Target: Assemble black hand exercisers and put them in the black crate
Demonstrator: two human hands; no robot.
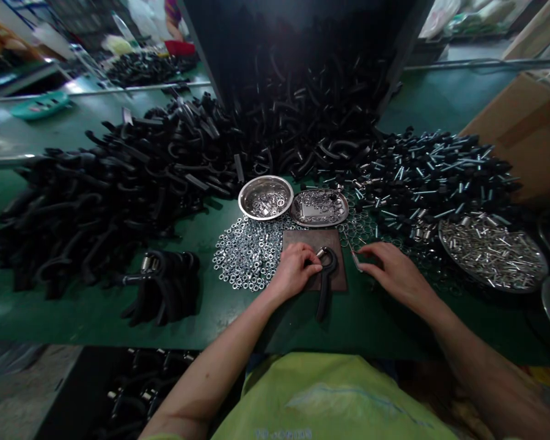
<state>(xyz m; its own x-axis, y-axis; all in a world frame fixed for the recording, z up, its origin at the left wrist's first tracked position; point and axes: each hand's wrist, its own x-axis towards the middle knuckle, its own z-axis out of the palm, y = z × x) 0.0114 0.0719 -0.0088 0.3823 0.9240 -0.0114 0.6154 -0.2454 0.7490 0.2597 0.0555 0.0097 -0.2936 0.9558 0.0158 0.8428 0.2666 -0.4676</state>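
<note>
A black ring-ended clamp part lies partly on a flat brown plate, its straight arm reaching past the near edge. My left hand is closed on the ring's left side, its fingertips beside a small silver spring-like piece. To the right of the plate, my right hand pinches slim metal tweezers, which point away from me toward loose thin rings. Silver nuts are heaped left of my left hand. Behind the plate are a round metal bowl and an oval metal tray, both holding small metal parts.
Black curved parts pile across the left and back. Black-headed bolts lie at right, near a dish of metal pins and a cardboard box. Several assembled clamps stand at front left. A dark panel rises behind.
</note>
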